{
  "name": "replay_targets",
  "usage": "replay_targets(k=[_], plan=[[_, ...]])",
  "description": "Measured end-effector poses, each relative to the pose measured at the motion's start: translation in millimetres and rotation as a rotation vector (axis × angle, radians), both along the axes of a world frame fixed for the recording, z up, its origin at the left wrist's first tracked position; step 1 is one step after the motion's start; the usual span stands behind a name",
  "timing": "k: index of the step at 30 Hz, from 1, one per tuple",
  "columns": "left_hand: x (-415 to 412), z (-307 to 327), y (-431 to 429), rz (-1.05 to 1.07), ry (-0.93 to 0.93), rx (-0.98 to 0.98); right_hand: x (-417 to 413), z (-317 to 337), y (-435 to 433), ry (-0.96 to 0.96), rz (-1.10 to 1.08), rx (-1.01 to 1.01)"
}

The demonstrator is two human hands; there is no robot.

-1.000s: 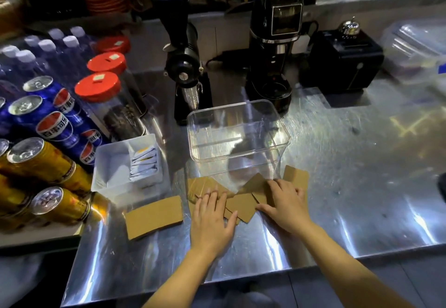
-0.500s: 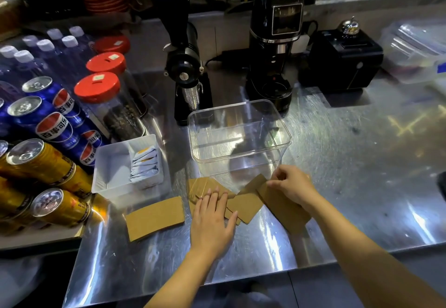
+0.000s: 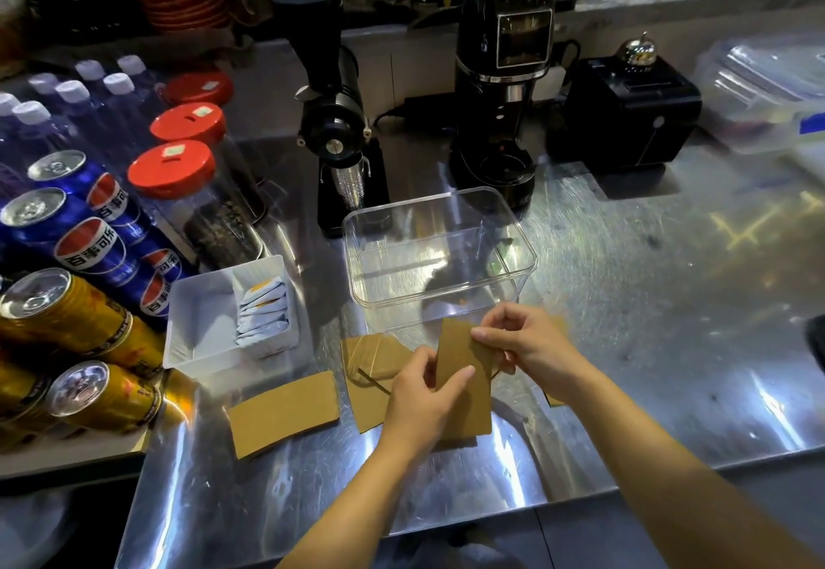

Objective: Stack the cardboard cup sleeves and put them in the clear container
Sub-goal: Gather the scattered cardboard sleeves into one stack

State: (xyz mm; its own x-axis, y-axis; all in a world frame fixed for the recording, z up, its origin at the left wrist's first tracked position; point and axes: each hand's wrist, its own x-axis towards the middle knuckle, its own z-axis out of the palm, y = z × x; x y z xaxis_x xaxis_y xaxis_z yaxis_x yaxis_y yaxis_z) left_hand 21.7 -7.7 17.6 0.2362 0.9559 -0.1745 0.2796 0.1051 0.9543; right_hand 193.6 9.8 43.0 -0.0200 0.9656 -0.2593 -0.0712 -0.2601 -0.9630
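Both hands share one cardboard cup sleeve [image 3: 464, 383], held upright above the steel counter [image 3: 669, 345]. The left hand [image 3: 419, 399] has its grip closed on the sleeve's left edge, thumb across the front face; the right hand [image 3: 527, 345] pinches the upper right corner, its grip closed as well.

One single sleeve [image 3: 283, 412] lies flat on the counter, well left of the grip and apart from the rest. Just left of the grip and partly under the left hand sits a loose overlapping pile of sleeves [image 3: 370, 367]; at least two show, and the exact count cannot be told. A small corner of another sleeve [image 3: 553, 400] shows right of the grip, under the right forearm.

One clear container [image 3: 439, 256] stands directly beyond the grip, open-topped with nothing visible inside, its near wall just behind the held sleeve. Left of the grip, one white tray [image 3: 201, 327] holds a row of sachets [image 3: 263, 307].

Right of the grip the counter is bare to its far edge. The counter's near edge runs below the forearms.
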Motion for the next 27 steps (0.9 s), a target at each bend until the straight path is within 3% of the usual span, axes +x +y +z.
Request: replay_targets(k=[3,8,10,12,14,16,21,27], plan=[[3.8,0.2,2.1,0.001,0.001,-0.04,2.3,-7.4,-2.1,-0.008,0.018,0.002],[10.8,-4.6,2.9,0.023,-0.034,-0.147,15.3,-24.5,-3.3,-0.264,-0.186,0.019],[14.3,-2.4,1.4,0.039,-0.134,-0.252,25.2,-31.8,-4.8,-0.443,-0.317,-0.032],[16.5,-0.1,0.7,0.022,-0.205,-0.327,35.2,-35.3,-7.5,-0.738,-0.392,-0.119],[18.8,2.3,-0.3,0.012,-0.228,-0.363,41.9,-35.0,-12.0,-1.035,-0.376,-0.224],[22.0,3.0,-1.9,0.01,-0.239,-0.366,44.5,-34.1,-16.7,-1.164,-0.32,-0.341],[27.7,-3.3,-4.4,-0.032,-0.236,-0.346,46.1,-39.6,-25.6,-1.234,-0.205,-0.511],[31.5,-1.7,-3.5,0.101,-0.349,-0.47,54.0,-39.8,-28.8,-0.903,-0.208,-0.431]])
